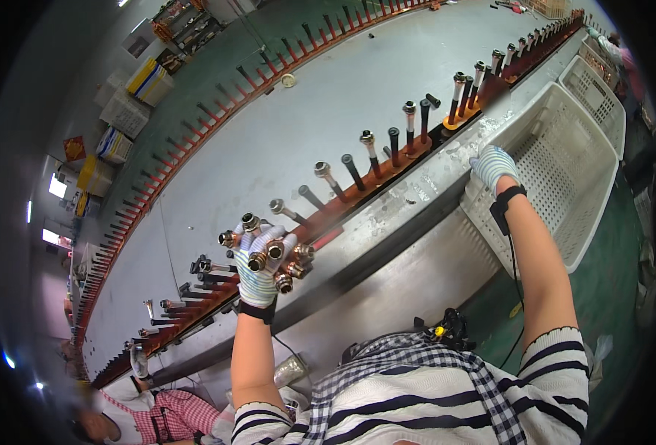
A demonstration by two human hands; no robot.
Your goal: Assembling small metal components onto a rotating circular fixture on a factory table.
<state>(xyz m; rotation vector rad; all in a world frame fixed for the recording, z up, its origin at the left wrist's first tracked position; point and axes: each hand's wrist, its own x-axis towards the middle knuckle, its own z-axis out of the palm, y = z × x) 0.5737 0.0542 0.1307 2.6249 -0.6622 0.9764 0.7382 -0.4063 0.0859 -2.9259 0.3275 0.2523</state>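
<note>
Brass fittings (pixel 272 256): a cluster of short, ring-ended metal pieces, bunched in your left hand (pixel 260 267) over the near edge of the long grey table (pixel 283 141). Judged stiff, dense for their size and smooth, so likely to slip against each other; the knit glove should help friction. Best hold is probably round the plain shank, w/ the ring end facing out, taking one pc at a time from the bunch.

Left hand: fingers curled tight round the bundle, ends fanned outward. Right hand (pixel 493 167): gloved, wrist strap w/ cable, resting on the rim of the white perforated crate (pixel 565 170); nothing seen in it, fingers loosely bent, and whether it grips the rim can't be told.

Just beyond the bundle runs an orange rail (pixel 387 167) carrying a row of dark upright pegs (pixel 352 170); several pegs to the right already carry fittings (pixel 367 141), others are bare. A matching peg row follows the far table edge.

Lower left: another person in a pink checked top (pixel 169 415) at the same line. Stacked boxes (pixel 150 81) sit on the green floor beyond
</note>
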